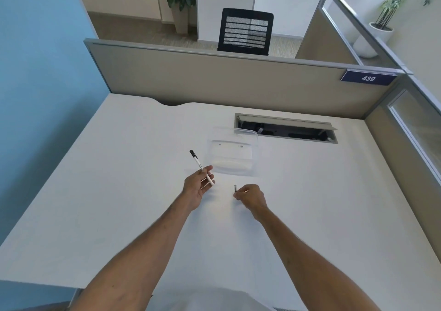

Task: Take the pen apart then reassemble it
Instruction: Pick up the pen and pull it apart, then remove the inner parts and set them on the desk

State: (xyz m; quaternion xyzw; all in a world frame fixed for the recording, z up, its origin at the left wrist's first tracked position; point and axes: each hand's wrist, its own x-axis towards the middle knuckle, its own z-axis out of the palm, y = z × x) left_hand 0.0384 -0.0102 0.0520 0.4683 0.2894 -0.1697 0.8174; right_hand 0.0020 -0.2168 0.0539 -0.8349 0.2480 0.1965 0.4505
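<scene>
My left hand (196, 188) holds a white pen body (200, 165) with a black end that points up and to the left, above the white desk (119, 191). The pen lies across my fingers, with the thumb on it. To its right, my right hand (250, 197) pinches a small dark pen part (235, 188), which sticks up from the fingertips. A short gap separates the two hands.
A clear plastic container (232, 152) sits just beyond my hands. Behind it is an open cable slot (285, 129) in the desk. Beige partitions (214, 77) enclose the desk at the back and right. A blue wall (35, 84) stands at the left.
</scene>
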